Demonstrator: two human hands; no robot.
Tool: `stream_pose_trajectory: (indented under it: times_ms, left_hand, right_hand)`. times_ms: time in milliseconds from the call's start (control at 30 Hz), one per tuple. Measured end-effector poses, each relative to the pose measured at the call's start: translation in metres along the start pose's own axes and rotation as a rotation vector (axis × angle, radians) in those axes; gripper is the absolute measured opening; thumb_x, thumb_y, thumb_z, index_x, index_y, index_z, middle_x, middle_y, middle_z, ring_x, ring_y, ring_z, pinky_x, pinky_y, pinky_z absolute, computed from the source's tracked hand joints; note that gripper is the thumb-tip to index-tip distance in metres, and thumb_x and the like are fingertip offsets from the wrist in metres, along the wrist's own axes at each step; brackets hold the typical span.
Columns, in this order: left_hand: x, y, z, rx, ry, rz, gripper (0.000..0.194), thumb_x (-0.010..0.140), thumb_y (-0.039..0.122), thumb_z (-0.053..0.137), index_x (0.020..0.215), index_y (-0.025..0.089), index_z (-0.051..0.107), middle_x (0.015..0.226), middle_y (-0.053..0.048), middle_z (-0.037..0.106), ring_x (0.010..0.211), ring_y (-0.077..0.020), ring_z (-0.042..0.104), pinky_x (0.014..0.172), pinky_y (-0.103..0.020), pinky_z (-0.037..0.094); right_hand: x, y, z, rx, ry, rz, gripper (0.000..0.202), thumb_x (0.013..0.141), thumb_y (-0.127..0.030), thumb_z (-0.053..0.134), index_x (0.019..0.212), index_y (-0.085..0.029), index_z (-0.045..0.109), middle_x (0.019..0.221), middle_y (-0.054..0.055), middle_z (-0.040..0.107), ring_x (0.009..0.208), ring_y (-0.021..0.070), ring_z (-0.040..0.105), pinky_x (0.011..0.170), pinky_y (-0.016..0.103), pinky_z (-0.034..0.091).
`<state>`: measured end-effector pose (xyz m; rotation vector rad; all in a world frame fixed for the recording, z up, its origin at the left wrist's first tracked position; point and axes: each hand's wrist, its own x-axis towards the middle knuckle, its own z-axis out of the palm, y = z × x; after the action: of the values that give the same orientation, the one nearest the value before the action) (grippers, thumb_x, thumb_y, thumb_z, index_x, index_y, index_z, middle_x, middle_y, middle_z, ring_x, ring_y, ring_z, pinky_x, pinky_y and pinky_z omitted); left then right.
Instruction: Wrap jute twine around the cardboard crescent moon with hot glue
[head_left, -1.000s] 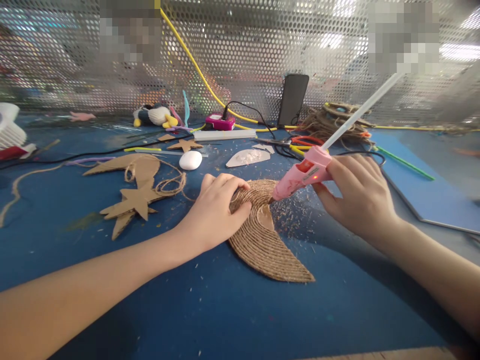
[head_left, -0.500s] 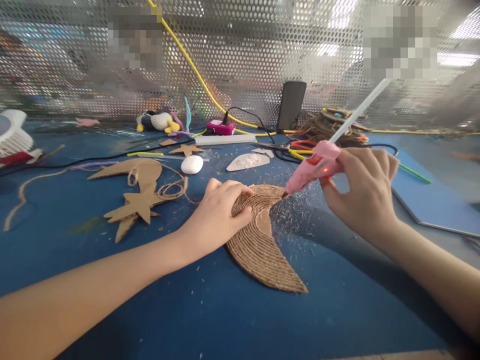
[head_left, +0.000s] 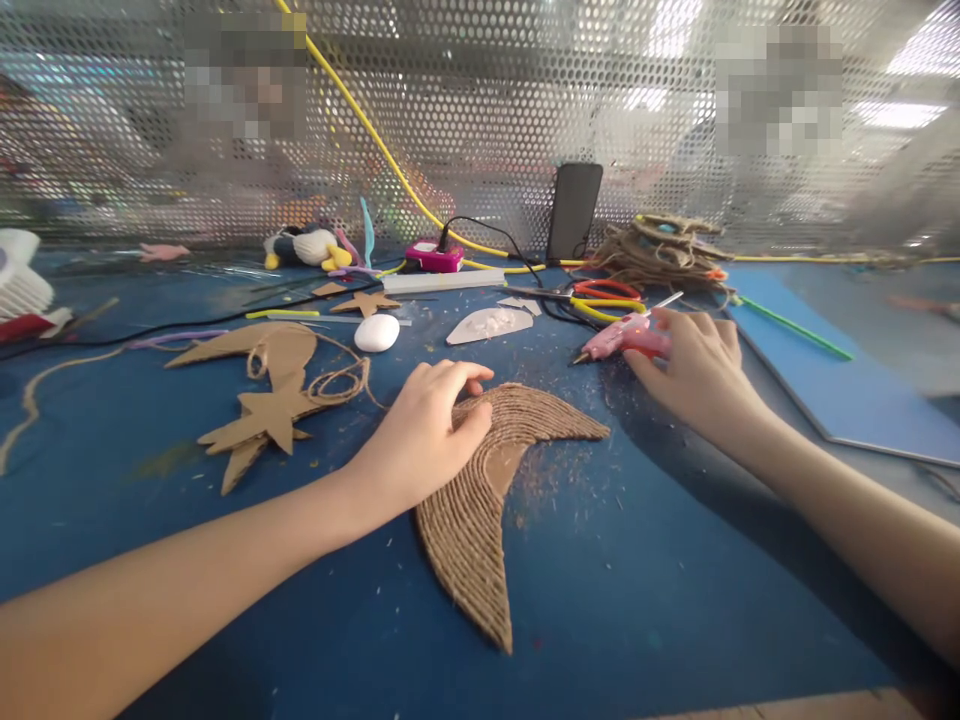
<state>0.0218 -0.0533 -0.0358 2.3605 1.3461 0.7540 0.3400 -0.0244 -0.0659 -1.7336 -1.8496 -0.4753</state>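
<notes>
A crescent shape covered in rows of brown twine (head_left: 465, 540) lies on the blue table, a bare patch on its inner curve. My left hand (head_left: 427, 430) holds its upper left part, thumb on top and fingers bent at the outer edge. To the right, my right hand (head_left: 697, 370) is closed on the pink glue gun (head_left: 619, 338), which is low at the tabletop with its dark nozzle pointing left. A clear glue stick sticks out of its back.
Cardboard star pieces (head_left: 274, 415) with loose twine are on the left, near a white egg shape (head_left: 376, 333). Scissors (head_left: 607, 300), a white scrap (head_left: 491, 324), a phone (head_left: 574, 212) and a twine pile (head_left: 660, 250) stand behind. A blue board (head_left: 847, 370) lies right.
The twine crescent has turned clockwise, its lower tip swinging left and its upper tip now showing. My right hand has lowered the glue gun to the table, away from the crescent.
</notes>
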Motion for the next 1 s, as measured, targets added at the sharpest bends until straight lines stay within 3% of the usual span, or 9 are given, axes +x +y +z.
stream_pose_trajectory:
  times_ms: [100,267,433,567,667,767,867,1000]
  left_hand:
    - [0.001,-0.003,0.001,-0.010,0.041,0.005,0.017,0.094,0.020,0.054,0.106,0.018,0.067,0.097,-0.004,0.068,0.095,-0.0201,0.061,0.089,-0.036,0.048]
    - [0.000,-0.004,0.000,-0.015,0.031,-0.007,0.011,0.092,0.020,0.061,0.095,0.020,0.071,0.087,-0.001,0.068,0.084,-0.0175,0.062,0.082,-0.033,0.049]
    - [0.001,-0.006,0.003,0.016,0.038,0.010,0.010,0.094,0.022,0.060,0.089,0.019,0.067,0.090,-0.001,0.069,0.090,-0.0192,0.060,0.083,-0.034,0.046]
    - [-0.002,-0.003,0.003,0.036,0.085,0.117,0.009,0.098,0.020,0.054,0.094,0.018,0.062,0.093,-0.002,0.065,0.093,-0.0180,0.057,0.085,-0.032,0.045]
    - [-0.005,0.000,0.001,-0.005,0.098,0.217,0.008,0.100,0.019,0.050,0.099,0.018,0.059,0.092,0.000,0.062,0.090,-0.0148,0.057,0.082,-0.028,0.045]
    - [-0.007,0.004,-0.001,-0.040,0.102,0.289,0.007,0.100,0.018,0.050,0.099,0.018,0.057,0.091,0.001,0.061,0.088,-0.0131,0.057,0.081,-0.026,0.044]
    - [-0.008,0.005,-0.001,-0.051,0.111,0.313,0.005,0.099,0.017,0.052,0.098,0.018,0.057,0.091,0.001,0.062,0.088,-0.0129,0.057,0.081,-0.025,0.044]
    - [-0.007,0.004,-0.001,-0.081,0.093,0.323,0.006,0.099,0.018,0.052,0.098,0.018,0.058,0.090,0.001,0.063,0.085,-0.0126,0.057,0.079,-0.025,0.044]
  right_hand:
    - [-0.002,-0.020,-0.016,0.053,0.081,-0.083,0.039,0.088,-0.039,0.057,0.123,-0.022,0.059,0.110,0.015,0.065,0.108,0.0362,0.053,0.086,0.056,0.044]
    - [-0.006,-0.046,-0.034,0.196,0.047,-0.184,0.026,0.092,-0.030,0.055,0.117,-0.024,0.062,0.107,0.010,0.070,0.108,0.0316,0.055,0.094,0.052,0.044]
    - [-0.011,-0.056,-0.041,0.280,0.022,-0.306,0.018,0.091,-0.024,0.061,0.108,-0.026,0.067,0.106,0.006,0.072,0.110,0.0297,0.055,0.097,0.051,0.044]
    - [-0.015,-0.065,-0.045,0.373,0.011,-0.440,0.015,0.089,-0.022,0.066,0.103,-0.026,0.070,0.102,0.004,0.074,0.111,0.0284,0.054,0.097,0.050,0.045]
    - [-0.020,-0.075,-0.047,0.478,-0.066,-0.504,0.022,0.090,-0.022,0.067,0.111,-0.025,0.070,0.101,0.004,0.074,0.109,0.0263,0.053,0.097,0.047,0.047]
    - [-0.027,-0.087,-0.049,0.598,-0.156,-0.467,0.024,0.090,-0.026,0.068,0.114,-0.022,0.070,0.097,0.004,0.074,0.099,0.0227,0.056,0.089,0.041,0.051]
    - [-0.034,-0.095,-0.050,0.700,-0.205,-0.363,0.015,0.091,-0.025,0.066,0.104,-0.023,0.073,0.088,0.003,0.072,0.092,0.0196,0.059,0.079,0.034,0.052]
    - [-0.036,-0.098,-0.052,0.803,-0.226,-0.210,0.011,0.090,-0.025,0.067,0.097,-0.026,0.075,0.085,0.001,0.071,0.084,0.0170,0.061,0.076,0.033,0.051]
